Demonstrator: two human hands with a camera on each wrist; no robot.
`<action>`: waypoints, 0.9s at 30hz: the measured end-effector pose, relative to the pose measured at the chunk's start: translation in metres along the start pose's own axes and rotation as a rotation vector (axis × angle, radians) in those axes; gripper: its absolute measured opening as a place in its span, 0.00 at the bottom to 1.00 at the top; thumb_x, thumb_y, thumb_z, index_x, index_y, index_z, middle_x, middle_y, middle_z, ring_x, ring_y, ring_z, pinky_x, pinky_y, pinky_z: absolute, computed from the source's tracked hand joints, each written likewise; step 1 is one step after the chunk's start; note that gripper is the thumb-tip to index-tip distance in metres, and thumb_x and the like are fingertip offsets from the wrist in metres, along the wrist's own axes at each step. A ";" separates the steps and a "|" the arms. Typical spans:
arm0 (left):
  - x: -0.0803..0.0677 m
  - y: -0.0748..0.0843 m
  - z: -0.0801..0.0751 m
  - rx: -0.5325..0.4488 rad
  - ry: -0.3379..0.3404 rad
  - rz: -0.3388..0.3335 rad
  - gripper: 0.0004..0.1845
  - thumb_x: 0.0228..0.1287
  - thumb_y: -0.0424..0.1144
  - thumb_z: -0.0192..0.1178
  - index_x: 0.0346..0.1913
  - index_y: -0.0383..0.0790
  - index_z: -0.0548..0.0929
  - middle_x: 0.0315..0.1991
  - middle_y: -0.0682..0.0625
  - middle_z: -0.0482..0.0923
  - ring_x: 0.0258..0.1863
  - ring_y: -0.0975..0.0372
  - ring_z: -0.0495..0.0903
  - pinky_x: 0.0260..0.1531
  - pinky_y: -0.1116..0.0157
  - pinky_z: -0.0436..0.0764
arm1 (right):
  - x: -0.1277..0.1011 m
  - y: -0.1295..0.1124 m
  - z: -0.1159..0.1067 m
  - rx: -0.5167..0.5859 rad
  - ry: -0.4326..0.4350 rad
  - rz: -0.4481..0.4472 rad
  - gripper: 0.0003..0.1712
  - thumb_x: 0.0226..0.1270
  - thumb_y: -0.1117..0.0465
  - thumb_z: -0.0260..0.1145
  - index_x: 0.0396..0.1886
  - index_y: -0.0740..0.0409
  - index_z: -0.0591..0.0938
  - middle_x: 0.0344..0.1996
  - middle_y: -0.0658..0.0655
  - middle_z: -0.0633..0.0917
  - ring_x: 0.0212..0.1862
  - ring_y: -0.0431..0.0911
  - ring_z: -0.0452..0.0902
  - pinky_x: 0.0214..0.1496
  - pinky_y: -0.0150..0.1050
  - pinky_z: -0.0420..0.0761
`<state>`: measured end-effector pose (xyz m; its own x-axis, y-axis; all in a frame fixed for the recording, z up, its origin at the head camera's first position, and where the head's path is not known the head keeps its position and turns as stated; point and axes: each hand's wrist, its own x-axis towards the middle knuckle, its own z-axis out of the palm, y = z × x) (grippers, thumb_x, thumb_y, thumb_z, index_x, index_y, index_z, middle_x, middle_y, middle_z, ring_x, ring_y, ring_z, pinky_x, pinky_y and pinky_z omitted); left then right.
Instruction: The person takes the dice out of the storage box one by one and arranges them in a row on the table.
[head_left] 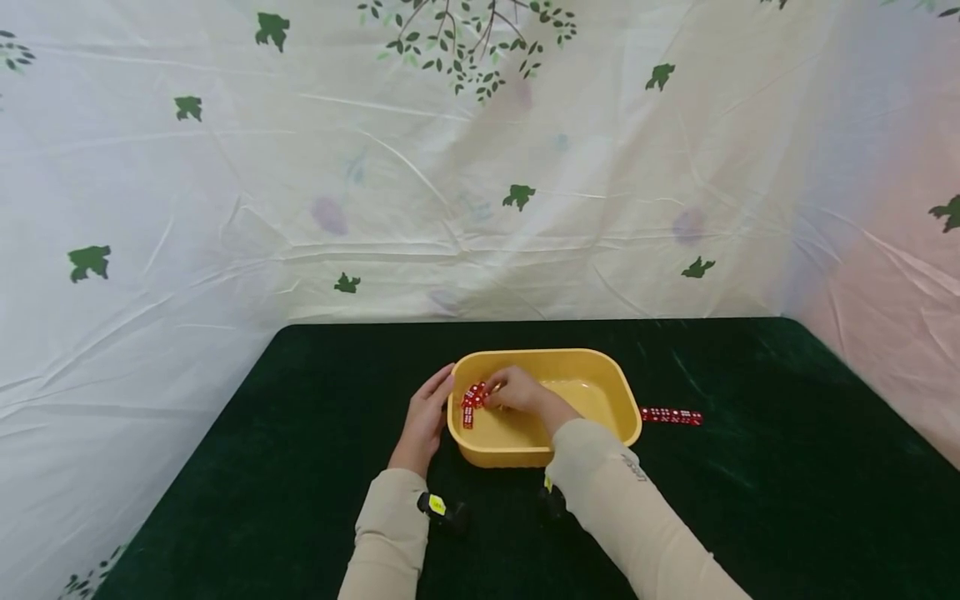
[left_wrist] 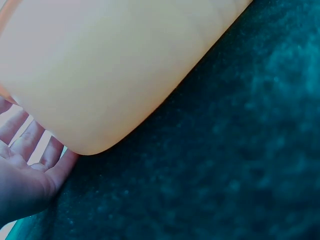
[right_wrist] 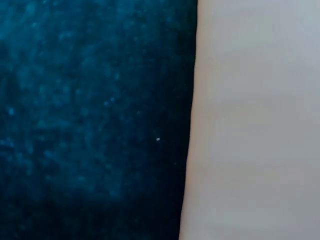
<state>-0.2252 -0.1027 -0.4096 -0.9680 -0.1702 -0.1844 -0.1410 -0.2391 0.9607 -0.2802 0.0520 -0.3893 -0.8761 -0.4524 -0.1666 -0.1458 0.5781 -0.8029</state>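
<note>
A yellow plastic tub (head_left: 525, 458) stands on the dark green cloth. Against its left end rests my left hand (head_left: 426, 421), fingers extended along the outer wall; the left wrist view has the same hand (left_wrist: 30, 165) beside the tub's rounded corner (left_wrist: 100, 100). Inside the tub, my right hand (head_left: 521, 393) reaches to the left end, its curled fingertips pinching at a small cluster of red dice (head_left: 468, 408) with white pips. Those fingertips partly cover the dice. The right wrist view holds only the tub's outer wall (right_wrist: 255, 125) and cloth, without the hand.
A straight row of red dice (head_left: 675, 416) lies on the green cloth (head_left: 750, 500) just right of the tub, running out from its wall. Behind the table hangs a pale curtain (head_left: 420, 192) with leaf and bird prints.
</note>
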 end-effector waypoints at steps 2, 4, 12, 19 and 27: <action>0.000 0.000 0.000 0.002 -0.002 0.000 0.23 0.55 0.52 0.54 0.54 0.51 0.72 0.56 0.52 0.64 0.53 0.58 0.64 0.51 0.55 0.64 | -0.001 -0.001 -0.001 0.008 0.001 0.000 0.08 0.53 0.66 0.63 0.34 0.62 0.81 0.26 0.54 0.76 0.23 0.45 0.69 0.25 0.32 0.72; 0.000 -0.001 0.000 0.001 0.000 0.001 0.23 0.55 0.52 0.54 0.54 0.51 0.72 0.56 0.53 0.65 0.53 0.58 0.64 0.50 0.56 0.65 | -0.001 -0.002 -0.003 0.019 0.003 0.001 0.08 0.54 0.66 0.62 0.35 0.63 0.81 0.25 0.55 0.77 0.22 0.45 0.69 0.25 0.33 0.73; 0.000 -0.001 0.000 0.006 0.000 0.005 0.22 0.57 0.51 0.53 0.54 0.50 0.72 0.56 0.52 0.65 0.52 0.58 0.66 0.49 0.57 0.66 | -0.007 -0.008 -0.015 0.107 0.007 -0.021 0.09 0.56 0.67 0.60 0.37 0.65 0.79 0.26 0.60 0.78 0.24 0.51 0.73 0.27 0.40 0.76; 0.002 0.000 -0.001 -0.001 0.010 0.010 0.21 0.57 0.51 0.53 0.54 0.50 0.72 0.55 0.52 0.66 0.51 0.59 0.66 0.49 0.58 0.67 | -0.016 -0.021 -0.035 0.127 0.065 -0.111 0.10 0.54 0.67 0.62 0.36 0.67 0.79 0.29 0.57 0.80 0.30 0.47 0.72 0.37 0.46 0.75; 0.002 -0.002 0.000 -0.002 0.011 0.014 0.22 0.55 0.52 0.54 0.54 0.50 0.72 0.55 0.53 0.66 0.52 0.59 0.66 0.49 0.59 0.67 | -0.022 -0.022 -0.063 0.114 0.062 -0.174 0.10 0.55 0.63 0.62 0.36 0.64 0.79 0.33 0.61 0.80 0.38 0.55 0.72 0.41 0.48 0.73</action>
<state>-0.2273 -0.1025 -0.4116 -0.9675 -0.1838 -0.1736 -0.1274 -0.2386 0.9627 -0.2864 0.0920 -0.3320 -0.8693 -0.4941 0.0133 -0.2477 0.4121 -0.8768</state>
